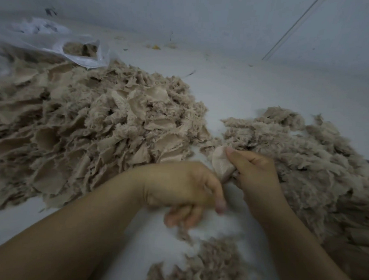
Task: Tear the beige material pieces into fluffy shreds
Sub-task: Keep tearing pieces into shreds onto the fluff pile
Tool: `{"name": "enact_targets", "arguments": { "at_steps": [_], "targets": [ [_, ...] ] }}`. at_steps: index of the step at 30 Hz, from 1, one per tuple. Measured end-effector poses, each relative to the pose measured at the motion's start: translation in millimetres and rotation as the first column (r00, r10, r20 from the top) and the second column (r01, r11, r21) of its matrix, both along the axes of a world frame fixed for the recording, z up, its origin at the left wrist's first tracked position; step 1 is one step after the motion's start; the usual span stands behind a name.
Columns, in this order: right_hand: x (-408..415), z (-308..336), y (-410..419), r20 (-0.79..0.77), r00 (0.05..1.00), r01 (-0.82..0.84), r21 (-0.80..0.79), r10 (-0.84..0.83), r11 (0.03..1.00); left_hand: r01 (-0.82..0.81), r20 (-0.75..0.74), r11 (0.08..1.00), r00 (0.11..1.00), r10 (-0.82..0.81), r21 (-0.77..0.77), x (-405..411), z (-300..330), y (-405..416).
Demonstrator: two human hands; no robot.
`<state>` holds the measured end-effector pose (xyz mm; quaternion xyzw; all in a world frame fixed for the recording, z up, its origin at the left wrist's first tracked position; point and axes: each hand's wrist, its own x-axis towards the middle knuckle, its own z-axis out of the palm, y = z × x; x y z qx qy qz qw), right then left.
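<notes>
Two bare forearms reach in from the near edge over a pale grey-white floor (254, 83). The right hand (255, 173) pinches a small beige fabric piece (221, 162) between thumb and curled fingers; the piece is smooth, finely ribbed and rounded like a petal, with a frayed fuzzy lower edge. The left hand (186, 188) sits just beside it, blurred, its fingers curled downward around a wisp of beige fluff (182, 230) that trails below the fingertips; its thumb points toward the fabric piece, but whether it touches the piece cannot be made out.

To the left spreads a large heap of beige pieces (85, 126): flat, leaf-shaped scraps of woven backing, many showing ribbed smooth faces, edged with shaggy pile. To the right lies a lower, softer pile of shreds (304, 160), woolly and matted, with few smooth faces showing. A third, smaller mound of fluffy shreds (206, 264) rests on the floor near the bottom edge, between the two forearms.

At the far left, a crumpled translucent white plastic bag (47, 40) lies open, with more beige stuff visible in its mouth. A few tiny specks of debris dot the floor beyond, near a pale wall (204, 12).
</notes>
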<state>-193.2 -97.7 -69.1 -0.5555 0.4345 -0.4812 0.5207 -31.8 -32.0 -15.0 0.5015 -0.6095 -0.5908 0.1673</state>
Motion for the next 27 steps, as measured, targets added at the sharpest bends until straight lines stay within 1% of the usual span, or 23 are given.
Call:
{"name": "enact_targets", "arguments": {
  "at_steps": [1,2,4,6,7,8,10,11,12,13,14,15,16,17,18,19,20,21,22,23,24,26,27],
  "targets": [
    [0,1,1,0.005,1.000,-0.009,-0.006,0.009,1.000,-0.094,-0.012,0.995,0.996,0.094,-0.027,0,-4,-4],
    [0,3,2,0.006,1.000,-0.030,-0.011,0.030,0.999,-0.224,-0.034,0.973,0.974,0.222,-0.054,2,-8,-7],
    [-1,4,3,-0.004,0.996,-0.088,-0.019,0.087,0.996,-0.404,-0.076,0.909,0.914,0.398,-0.104,1,-17,-12],
    [0,6,5,-0.018,0.994,-0.107,-0.016,0.107,0.994,-0.476,-0.197,0.875,0.870,0.452,-0.090,-6,-24,-13],
    [1,6,5,-0.016,0.996,-0.085,-0.001,0.085,0.996,-0.516,-0.237,0.852,0.841,0.485,-0.086,-7,-27,-15],
    [1,6,4,-0.003,0.999,-0.041,0.033,0.041,0.999,-0.561,-0.243,0.824,0.813,0.529,-0.083,-8,-27,-16],
    [1,7,1,0.049,0.997,0.051,0.106,-0.057,0.993,-0.631,-0.183,0.770,0.771,0.610,-0.092,2,-23,-20],
    [0,8,1,0.074,0.993,0.080,0.118,-0.089,0.990,-0.651,-0.122,0.746,0.759,0.639,-0.142,10,-19,-22],
    [0,9,0,0.093,0.989,0.100,0.118,-0.111,0.988,-0.647,-0.028,0.724,0.750,0.661,-0.240,20,-15,-24],
    [-1,9,0,0.109,0.986,0.113,0.112,-0.125,0.987,-0.594,0.103,0.709,0.734,0.671,-0.381,28,-13,-25],
    [-1,9,0,0.114,0.984,0.122,0.108,-0.134,0.987,-0.487,0.264,0.700,0.688,0.676,-0.523,34,-12,-25],
    [-1,8,0,0.109,0.984,0.127,0.107,-0.139,0.986,-0.353,0.420,0.693,0.595,0.685,-0.629,36,-12,-23],
    [-1,8,0,0.098,0.985,0.130,0.109,-0.141,0.985,-0.241,0.511,0.665,0.476,0.716,-0.707,32,-13,-19],
    [-1,7,0,0.086,0.986,0.132,0.110,-0.142,0.985,-0.118,0.533,0.614,0.389,0.752,-0.781,25,-16,-16],
    [0,8,0,0.077,0.987,0.134,0.111,-0.143,0.985,0.007,0.530,0.565,0.359,0.768,-0.825,15,-18,-13],
    [1,8,1,0.076,0.987,0.135,0.111,-0.144,0.985,0.098,0.495,0.502,0.405,0.769,-0.859,3,-21,-11],
    [2,9,1,0.087,0.986,0.133,0.116,-0.143,0.984,0.156,0.455,0.438,0.488,0.745,-0.885,-8,-24,-11],
    [3,10,2,0.110,0.984,0.125,0.124,-0.139,0.984,0.168,0.429,0.412,0.570,0.700,-0.896,-19,-25,-13],
    [4,11,3,0.132,0.983,0.112,0.132,-0.130,0.985,0.144,0.434,0.449,0.621,0.653,-0.882,-27,-26,-16],
    [5,11,3,0.140,0.983,0.100,0.135,-0.119,0.986,0.119,0.463,0.513,0.634,0.619,-0.850,-32,-28,-21],
    [5,12,3,0.136,0.985,0.089,0.136,-0.108,0.987,0.134,0.512,0.560,0.614,0.601,-0.818,-33,-30,-26],
    [5,12,3,0.112,0.989,0.078,0.139,-0.094,0.987,0.171,0.550,0.576,0.594,0.587,-0.800,-33,-35,-32],
    [5,12,4,0.090,0.992,0.077,0.136,-0.090,0.988,0.160,0.538,0.579,0.619,0.573,-0.800,-32,-37,-33]
  ]
}}
